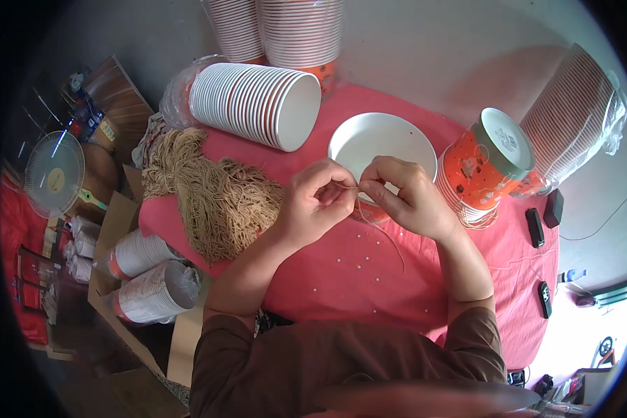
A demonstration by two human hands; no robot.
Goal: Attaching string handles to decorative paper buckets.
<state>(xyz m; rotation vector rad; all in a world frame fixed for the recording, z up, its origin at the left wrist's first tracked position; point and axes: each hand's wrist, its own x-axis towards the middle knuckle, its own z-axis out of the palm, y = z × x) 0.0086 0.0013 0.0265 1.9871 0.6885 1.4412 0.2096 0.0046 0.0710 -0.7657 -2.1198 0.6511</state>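
My left hand (319, 200) and my right hand (409, 198) meet in front of me, both pinching a thin tan string (391, 242) between thumb and fingertips. One loose end trails down toward the red tablecloth. Just behind my hands stands a paper bucket (352, 136), its white inside facing up; my hands hide part of its near rim. On the left lies a big heap of tan strings (223, 202). To the right, an upturned orange bucket (475, 167) tops a short stack, with string loops around its lower part.
A long stack of white buckets (251, 104) lies on its side at the back left; wrapped stacks (299, 35) stand behind it. Another wrapped stack (571, 118) leans at the right. Small black devices (535, 228) lie near the right edge. A cardboard box (115, 237) holds more buckets below left.
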